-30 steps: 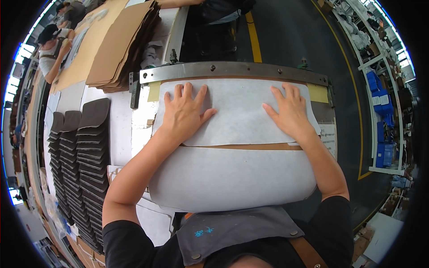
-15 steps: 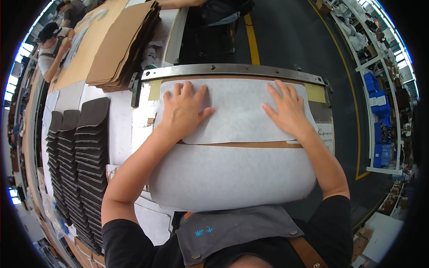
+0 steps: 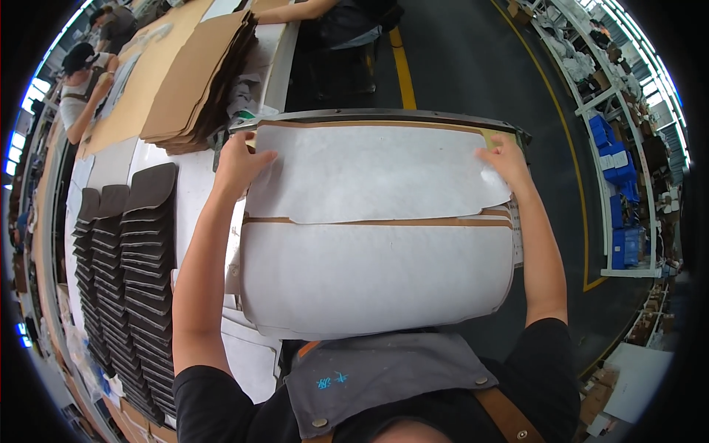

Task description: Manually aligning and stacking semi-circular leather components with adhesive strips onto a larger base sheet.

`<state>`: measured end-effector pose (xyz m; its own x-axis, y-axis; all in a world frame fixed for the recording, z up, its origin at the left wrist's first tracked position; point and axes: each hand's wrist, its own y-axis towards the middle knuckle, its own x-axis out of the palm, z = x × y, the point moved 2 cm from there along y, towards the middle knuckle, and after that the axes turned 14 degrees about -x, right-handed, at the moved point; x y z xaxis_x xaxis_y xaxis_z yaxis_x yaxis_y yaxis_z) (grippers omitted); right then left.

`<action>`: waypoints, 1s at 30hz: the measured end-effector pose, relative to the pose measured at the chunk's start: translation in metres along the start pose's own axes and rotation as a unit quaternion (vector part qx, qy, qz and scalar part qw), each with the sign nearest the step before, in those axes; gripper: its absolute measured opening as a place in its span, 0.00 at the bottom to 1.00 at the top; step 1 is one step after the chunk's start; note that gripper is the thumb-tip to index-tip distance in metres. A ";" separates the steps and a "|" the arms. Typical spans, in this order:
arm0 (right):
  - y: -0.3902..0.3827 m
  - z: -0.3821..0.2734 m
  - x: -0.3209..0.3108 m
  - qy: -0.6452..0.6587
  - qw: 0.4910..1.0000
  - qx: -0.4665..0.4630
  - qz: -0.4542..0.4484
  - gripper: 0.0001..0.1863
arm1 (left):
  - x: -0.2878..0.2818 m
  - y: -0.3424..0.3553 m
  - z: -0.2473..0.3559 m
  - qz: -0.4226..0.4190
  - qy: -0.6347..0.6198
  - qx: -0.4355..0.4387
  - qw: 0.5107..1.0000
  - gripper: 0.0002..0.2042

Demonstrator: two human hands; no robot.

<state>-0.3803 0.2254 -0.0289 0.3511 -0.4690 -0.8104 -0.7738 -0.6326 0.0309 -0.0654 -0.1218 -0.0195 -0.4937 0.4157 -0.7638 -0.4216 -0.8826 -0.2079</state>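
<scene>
A white sheet (image 3: pixel 369 173) with a brown far edge lies in front of me over a second, larger white piece (image 3: pixel 377 277), which bulges toward my apron. My left hand (image 3: pixel 244 162) is bent around the sheet's far left corner, its thumb on top and the other fingers at the outer edge. At the far right corner, my right hand (image 3: pixel 506 161) pinches the edge in the same way, thumb over the surface. Just beyond the sheet runs a metal bar (image 3: pixel 399 114), which ends close to both hands. The undersides of the fingers are hidden.
Stacked brown sheets (image 3: pixel 196 81) stand at the far left. Overlapping dark pieces (image 3: pixel 148 244) lie in rows on the left table. A person (image 3: pixel 88 88) works at far left; another person's arm (image 3: pixel 295 12) reaches in at the top. Right, beyond a floor line, shelving holds blue bins (image 3: pixel 617 162).
Both hands have slid outward from flat on the sheet to its far corners, where their fingers have bent around the edges. The metal bar now shows a thinner face.
</scene>
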 end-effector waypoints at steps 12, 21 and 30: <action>-0.005 -0.126 -0.031 0.377 0.912 -0.116 -0.109 0.12 | -0.152 -0.147 -0.040 0.237 -0.260 0.078 0.933 0.10; -0.152 -0.341 0.171 0.218 0.723 -0.382 -0.533 0.14 | -0.195 -0.448 -0.309 0.264 -0.079 -0.430 0.860 0.09; -0.212 -0.338 0.200 0.071 0.691 -0.628 -0.351 0.08 | -0.151 -0.410 -0.334 0.342 0.170 -0.361 0.851 0.19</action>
<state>0.0325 0.0574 0.0002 0.5244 0.2250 -0.8212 0.6495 -0.7294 0.2149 0.4363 0.1037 -0.0231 -0.1348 -0.2279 -0.9643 0.5141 -0.8480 0.1285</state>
